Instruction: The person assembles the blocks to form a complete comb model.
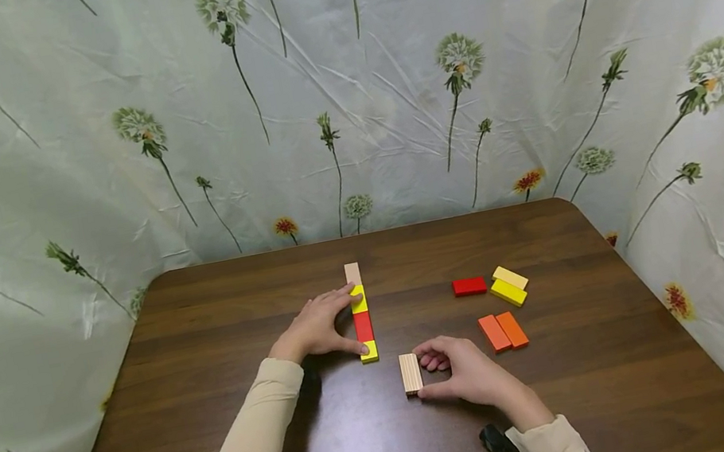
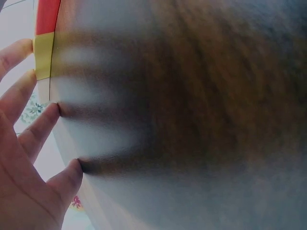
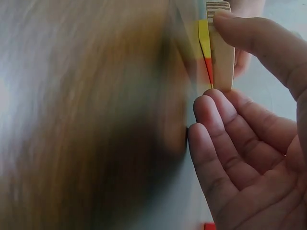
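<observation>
A straight row of flat blocks runs away from me on the table: a near yellow block (image 1: 369, 351), a red block (image 1: 363, 327), a far yellow block (image 1: 358, 299) and a plain wood block (image 1: 352, 274). My left hand (image 1: 318, 327) rests against the row's left side, thumb at the near yellow block and fingers spread at the far one. To the right of the row's near end, my right hand (image 1: 470, 375) pinches a pale wooden bundle (image 1: 411, 373) lengthwise between thumb and fingers. Its striped top looks like several thin wooden blocks side by side.
On the right of the brown table (image 1: 614, 375) lie loose blocks: a red one (image 1: 470, 286), a pale yellow one (image 1: 510, 278) touching a bright yellow one (image 1: 509, 293), and two orange ones (image 1: 494, 333) side by side. A flowered curtain (image 1: 382, 93) hangs behind the table's far edge.
</observation>
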Motion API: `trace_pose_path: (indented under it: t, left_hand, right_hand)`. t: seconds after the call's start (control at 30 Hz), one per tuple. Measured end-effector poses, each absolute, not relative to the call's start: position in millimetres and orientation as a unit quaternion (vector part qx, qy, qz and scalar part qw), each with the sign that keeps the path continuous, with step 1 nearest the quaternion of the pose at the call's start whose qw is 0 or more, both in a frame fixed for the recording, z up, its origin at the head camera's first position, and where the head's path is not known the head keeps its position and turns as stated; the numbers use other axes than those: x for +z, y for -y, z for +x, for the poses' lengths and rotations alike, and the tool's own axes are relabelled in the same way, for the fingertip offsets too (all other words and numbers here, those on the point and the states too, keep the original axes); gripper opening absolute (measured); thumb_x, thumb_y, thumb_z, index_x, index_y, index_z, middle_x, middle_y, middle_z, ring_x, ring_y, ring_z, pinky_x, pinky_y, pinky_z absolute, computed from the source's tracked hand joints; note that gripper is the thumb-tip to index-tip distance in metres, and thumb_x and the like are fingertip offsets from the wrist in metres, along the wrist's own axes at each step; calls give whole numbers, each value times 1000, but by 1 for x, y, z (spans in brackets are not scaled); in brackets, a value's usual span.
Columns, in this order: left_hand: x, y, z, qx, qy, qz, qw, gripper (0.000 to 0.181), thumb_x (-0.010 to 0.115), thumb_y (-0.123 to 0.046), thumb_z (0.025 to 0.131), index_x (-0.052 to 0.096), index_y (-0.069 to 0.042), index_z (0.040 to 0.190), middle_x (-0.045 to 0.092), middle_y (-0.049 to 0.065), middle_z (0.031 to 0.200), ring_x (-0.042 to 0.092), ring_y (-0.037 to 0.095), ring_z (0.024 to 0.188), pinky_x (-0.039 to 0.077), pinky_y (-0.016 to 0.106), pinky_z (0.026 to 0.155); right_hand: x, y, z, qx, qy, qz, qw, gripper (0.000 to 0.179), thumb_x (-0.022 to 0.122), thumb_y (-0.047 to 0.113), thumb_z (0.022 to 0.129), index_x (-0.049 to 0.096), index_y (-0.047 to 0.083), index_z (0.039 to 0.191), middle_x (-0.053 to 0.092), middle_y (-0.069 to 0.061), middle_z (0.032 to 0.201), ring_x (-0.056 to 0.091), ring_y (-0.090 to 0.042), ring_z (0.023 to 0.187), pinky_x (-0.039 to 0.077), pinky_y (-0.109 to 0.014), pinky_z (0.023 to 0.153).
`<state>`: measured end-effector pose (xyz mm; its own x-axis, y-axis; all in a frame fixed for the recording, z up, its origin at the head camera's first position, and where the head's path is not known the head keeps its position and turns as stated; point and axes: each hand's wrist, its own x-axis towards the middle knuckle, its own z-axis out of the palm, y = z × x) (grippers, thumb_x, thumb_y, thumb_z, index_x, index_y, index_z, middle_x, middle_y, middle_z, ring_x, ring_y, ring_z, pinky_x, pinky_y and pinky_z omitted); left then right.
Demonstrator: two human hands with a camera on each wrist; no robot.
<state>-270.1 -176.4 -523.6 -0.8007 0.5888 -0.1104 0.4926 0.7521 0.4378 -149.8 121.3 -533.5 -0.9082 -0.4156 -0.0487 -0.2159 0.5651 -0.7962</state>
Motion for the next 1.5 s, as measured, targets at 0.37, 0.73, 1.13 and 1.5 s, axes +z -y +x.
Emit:
trace_pose_path:
  t: [0.37, 0.73, 1.13, 1.5]
  left_hand:
    - [-521, 176, -268, 209, -927, 286, 126, 103, 92, -62, 77, 52, -16, 160, 32, 4, 178, 35, 39, 161, 25, 75, 126]
    - [-523, 176, -269, 209, -927, 285, 127, 102, 91, -63, 77, 53, -17, 160, 32, 4, 178, 35, 39, 162, 24, 75, 126]
    - [-522, 177, -268, 212, -926, 287, 122, 102, 92, -61, 76, 53, -16, 159, 33, 5, 177, 35, 39, 161, 24, 76, 126]
    - [-522, 176, -268, 213, -927, 288, 115, 103, 93, -61, 76, 54, -16, 159, 34, 5, 177, 36, 38, 161, 25, 76, 125]
  right_hand:
    - [-532, -97, -149, -409, -879, -214, 118, 52, 96, 27, 82, 74, 8, 125, 69, 4, 106, 65, -9, 96, 57, -23, 87]
    - [-536, -73, -152, -399, -881, -236, 97, 52, 97, 23, 81, 75, 4, 124, 69, 2, 104, 64, -11, 94, 56, -25, 86]
    - [-538, -64, -155, -387, -890, -227, 85, 50, 97, 21, 80, 77, 4, 123, 67, 5, 99, 62, -8, 90, 56, -23, 83]
    - [-538, -57, -153, -385, -896, -209, 74, 52, 97, 18, 80, 77, 0, 125, 66, 3, 92, 60, -5, 85, 56, -22, 78]
